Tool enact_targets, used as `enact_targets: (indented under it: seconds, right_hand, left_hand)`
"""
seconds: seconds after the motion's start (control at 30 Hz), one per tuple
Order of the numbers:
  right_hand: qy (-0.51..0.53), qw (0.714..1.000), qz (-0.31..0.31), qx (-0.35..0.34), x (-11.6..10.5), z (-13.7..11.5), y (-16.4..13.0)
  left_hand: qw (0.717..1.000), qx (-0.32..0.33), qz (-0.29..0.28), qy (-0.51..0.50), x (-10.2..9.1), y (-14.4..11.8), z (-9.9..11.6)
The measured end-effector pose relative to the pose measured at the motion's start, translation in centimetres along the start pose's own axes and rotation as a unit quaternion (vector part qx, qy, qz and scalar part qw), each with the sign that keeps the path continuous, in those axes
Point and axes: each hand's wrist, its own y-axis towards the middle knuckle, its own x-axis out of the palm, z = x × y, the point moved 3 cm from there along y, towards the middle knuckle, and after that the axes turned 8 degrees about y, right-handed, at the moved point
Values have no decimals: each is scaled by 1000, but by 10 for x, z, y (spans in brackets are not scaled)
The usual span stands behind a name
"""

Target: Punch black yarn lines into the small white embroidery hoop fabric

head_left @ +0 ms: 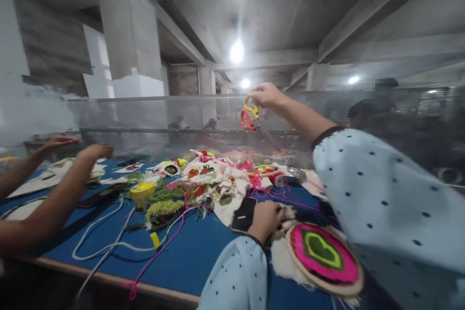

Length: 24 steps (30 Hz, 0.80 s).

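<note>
My right hand (267, 95) is raised above the table and pinches a pair of scissors (248, 119) by its yellow loop. The other loop is orange-red, and the blades hang down, blurred. Low on the table, my left hand (266, 220) has its fingers curled on bunched white cloth (288, 214) at the edge of an embroidery hoop (358, 286). Stretched in that hoop is a pink piece with a green heart outlined in bright yellow-green. A black phone (243, 214) lies against the left side of this hand.
Heaped embroidered cloths (227, 174) and yarn cover the table's far side. At left are a yellow-lidded tub (142, 193), green yarn (165, 210) and a loose white cable (109, 249). Another person's arms (69, 189) reach in from the left. A perforated metal screen (145, 114) stands behind.
</note>
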Motion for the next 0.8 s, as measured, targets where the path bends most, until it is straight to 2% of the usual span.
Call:
enact_targets:
  seconds: [0.07, 0.17, 0.3, 0.4, 0.53, 0.63, 0.8]
  right_hand:
    - [-55, 997, -10, 59, -49, 10, -29]
    - [-158, 983, -27, 88, -114, 22, -82]
    - [-291, 945, 38, 144, -182, 43, -151]
    - [-381, 907, 1, 176, -209, 61, -199]
    - [-466, 852, -69, 227, -231, 81, -260]
    - [-423, 860, -94, 269, -244, 92, -294]
    - [-428, 855, -43, 291, -268, 105, -320]
  left_hand:
    - [999, -15, 19, 25, -4, 0, -3]
    - [999, -31, 23, 36, -8, 1, -7]
    - [998, -40, 33, 32, -15, -3, -9]
    - [997, -35, 62, 10, -22, -5, -10]
    - [994, -21, 102, -14, -30, -6, -10]
    - [996, -15, 88, -5, -29, -4, -10]
    - [996, -12, 85, 5, -27, -2, -12]
